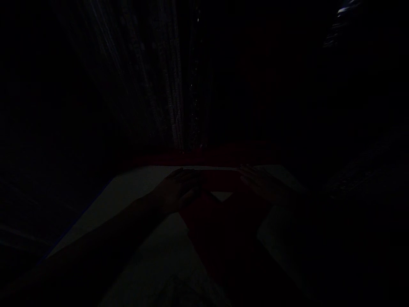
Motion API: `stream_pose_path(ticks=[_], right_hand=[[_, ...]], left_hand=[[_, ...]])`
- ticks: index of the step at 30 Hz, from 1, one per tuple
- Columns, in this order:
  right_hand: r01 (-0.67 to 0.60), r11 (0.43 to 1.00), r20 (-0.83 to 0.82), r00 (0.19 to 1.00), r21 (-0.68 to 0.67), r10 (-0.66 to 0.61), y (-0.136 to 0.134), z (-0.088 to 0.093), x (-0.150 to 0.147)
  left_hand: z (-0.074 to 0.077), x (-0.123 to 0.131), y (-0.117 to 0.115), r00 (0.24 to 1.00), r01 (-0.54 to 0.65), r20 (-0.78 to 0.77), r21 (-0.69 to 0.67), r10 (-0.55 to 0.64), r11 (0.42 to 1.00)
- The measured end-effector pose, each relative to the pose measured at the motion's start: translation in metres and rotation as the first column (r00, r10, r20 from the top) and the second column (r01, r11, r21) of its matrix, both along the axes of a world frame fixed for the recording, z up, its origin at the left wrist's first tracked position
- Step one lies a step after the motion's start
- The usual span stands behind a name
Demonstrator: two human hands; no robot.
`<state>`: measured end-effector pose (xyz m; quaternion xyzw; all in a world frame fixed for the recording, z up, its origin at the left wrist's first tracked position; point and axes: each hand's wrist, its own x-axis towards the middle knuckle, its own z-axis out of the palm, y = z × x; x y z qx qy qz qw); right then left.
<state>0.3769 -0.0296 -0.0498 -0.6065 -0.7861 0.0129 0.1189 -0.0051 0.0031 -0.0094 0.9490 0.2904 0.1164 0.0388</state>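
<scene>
Though light is v. poor, items read: 1) pale table top (143, 256), 6 o'clock, nearest; 2) dark red sheet (223, 230), centre, lying on it; 3) left hand (179, 189), sheet's 11 o'clock, flat, fingers out, gripping nothing; 4) right hand (263, 185), 1 o'clock, likewise flat on sheet; 5) glinting hanging fabric (166, 85), 12 o'clock, far. Risk, prob.: sheet skews or creases under uneven palm pressure, edges barely visible.
</scene>
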Motion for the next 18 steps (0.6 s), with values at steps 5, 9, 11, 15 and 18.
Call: stream_pose_path(ticks=[5,9,11,15,18], right_hand=[[0.053,0.999,-0.134,0.990,-0.009,-0.054,-0.009,0.030,-0.005],[0.105,0.988,-0.227,0.971,0.114,-0.077,-0.017,0.043,0.008],[0.108,0.982,-0.258,0.964,0.155,-0.065,-0.018,0.042,0.018],[0.250,0.968,-0.362,0.904,0.015,-0.228,-0.011,0.036,0.029],[0.303,0.952,-0.327,0.897,-0.035,-0.298,-0.005,0.034,0.027]], left_hand=[[-0.010,-0.005,0.007,0.998,0.027,0.059,0.035,-0.029,0.999],[-0.015,-0.009,0.011,0.995,0.030,0.098,0.058,-0.036,0.998],[-0.015,-0.010,0.010,0.993,0.028,0.110,0.059,-0.034,0.998],[-0.002,-0.009,0.002,0.993,-0.015,0.121,0.045,0.010,0.999],[0.018,0.005,-0.009,0.983,-0.075,0.167,-0.008,0.076,0.997]])
